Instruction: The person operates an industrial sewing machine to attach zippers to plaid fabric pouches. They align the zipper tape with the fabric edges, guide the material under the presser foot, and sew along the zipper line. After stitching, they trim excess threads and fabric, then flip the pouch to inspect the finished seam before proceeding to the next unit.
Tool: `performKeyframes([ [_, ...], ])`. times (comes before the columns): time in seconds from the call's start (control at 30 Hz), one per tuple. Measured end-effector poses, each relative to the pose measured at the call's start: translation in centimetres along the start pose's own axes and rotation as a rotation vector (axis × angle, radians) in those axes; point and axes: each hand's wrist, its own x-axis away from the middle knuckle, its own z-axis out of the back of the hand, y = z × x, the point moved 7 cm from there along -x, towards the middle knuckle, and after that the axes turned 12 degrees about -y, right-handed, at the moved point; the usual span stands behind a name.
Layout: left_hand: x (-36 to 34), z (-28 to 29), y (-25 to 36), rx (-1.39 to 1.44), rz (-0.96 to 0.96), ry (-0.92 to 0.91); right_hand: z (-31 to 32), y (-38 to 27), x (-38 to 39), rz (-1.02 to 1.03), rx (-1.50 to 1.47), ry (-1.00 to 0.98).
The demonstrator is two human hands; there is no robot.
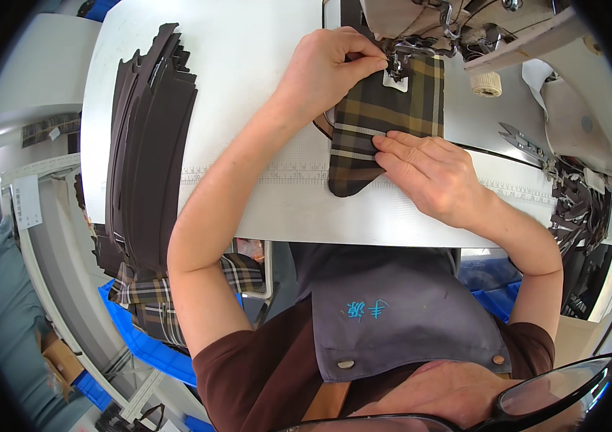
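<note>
A dark plaid fabric piece [392,108] with tan and white stripes lies on the white sewing table [270,209], its upper end under the presser foot [397,66] of a sewing machine [428,47]. At the upper left of the fabric, my left hand [324,72] has thumb and index finger pinched beside the needle area. What the pinch holds is too small to make out. My right hand [432,173] rests flat on the lower right part of the plaid piece, fingers stretched out. One rounded corner of the fabric sticks out left of those fingers.
Dark strips [151,151] are stacked at the table's left side. Below them, more plaid fabric [154,306] hangs over a blue bin [129,338]. To the right lie metal thread snips [522,140] and a heap of dark scraps [579,209]. A ruler scale [284,175] crosses the tabletop.
</note>
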Motion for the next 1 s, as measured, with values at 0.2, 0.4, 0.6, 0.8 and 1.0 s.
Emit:
performKeyframes([
  [0.2, 0.2, -0.1, 0.4, -0.038, -0.060, -0.009, 0.0, 0.0, 0.0, -0.001, -0.004, 0.009],
  [0.4, 0.3, -0.3, 0.5, -0.110, -0.063, -0.017, 0.1, 0.0, 0.0, 0.010, -0.001, 0.019],
  [0.6, 1.6, -1.4, 1.8, -0.526, -0.478, 0.115, 0.0, 0.0, 0.1, 0.016, -0.001, 0.004],
  [0.8, 2.5, -2.1, 2.4, -0.735, -0.579, 0.110, 0.9, 5.0, 0.5, -0.154, -0.260, 0.145],
  [1.0, 2.8, -2.0, 2.7, -0.697, -0.528, 0.071, -0.4, 10.7, -1.2, -0.419, -0.430, 0.247],
])
